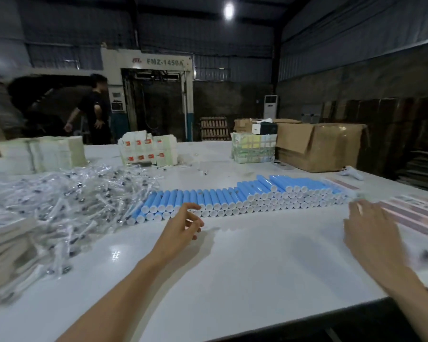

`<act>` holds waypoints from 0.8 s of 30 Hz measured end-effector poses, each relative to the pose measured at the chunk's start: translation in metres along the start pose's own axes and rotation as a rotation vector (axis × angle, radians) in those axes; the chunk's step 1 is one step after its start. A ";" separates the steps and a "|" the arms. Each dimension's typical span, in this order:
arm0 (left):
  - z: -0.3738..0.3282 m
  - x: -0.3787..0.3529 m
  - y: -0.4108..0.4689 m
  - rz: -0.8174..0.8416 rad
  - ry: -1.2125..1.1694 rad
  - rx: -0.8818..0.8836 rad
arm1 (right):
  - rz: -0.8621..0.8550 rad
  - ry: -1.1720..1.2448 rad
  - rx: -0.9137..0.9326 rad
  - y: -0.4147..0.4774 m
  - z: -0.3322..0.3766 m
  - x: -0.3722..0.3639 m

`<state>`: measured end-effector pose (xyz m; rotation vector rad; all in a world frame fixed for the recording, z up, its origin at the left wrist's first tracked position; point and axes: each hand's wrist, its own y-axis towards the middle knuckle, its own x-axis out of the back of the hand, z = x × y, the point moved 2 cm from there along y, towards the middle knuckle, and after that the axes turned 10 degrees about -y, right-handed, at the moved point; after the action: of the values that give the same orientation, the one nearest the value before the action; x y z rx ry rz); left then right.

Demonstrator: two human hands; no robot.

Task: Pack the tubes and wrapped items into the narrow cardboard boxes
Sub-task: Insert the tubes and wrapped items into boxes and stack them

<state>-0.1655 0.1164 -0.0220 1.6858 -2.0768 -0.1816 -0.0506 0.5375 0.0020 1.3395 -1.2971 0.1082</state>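
Both hands are hovering empty over the white worktop (232,255). The left hand (183,224) is loosely curled, just before the row of blue tubes (245,201) lying mid-worktop. The right hand (371,228), blurred, is seemingly spread open near flat boxes (415,213) at the right edge. Wrapped items (67,201) are heaped toward the left edge.

blue plastic tubes with white caps (232,201): stacked row lying flat, 12 o'clock | clear-wrapped items (67,196): loose heap, 10 o'clock | pink flattened narrow cardboard boxes (415,213): 2 o'clock
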 end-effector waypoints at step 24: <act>-0.012 0.024 0.000 -0.209 0.582 0.007 | 0.659 1.902 0.028 -0.022 0.339 0.093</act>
<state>-0.1638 0.0957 -0.0047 1.7017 -1.4771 0.2296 -0.2075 0.2256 -0.0425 0.2703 0.0381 1.4373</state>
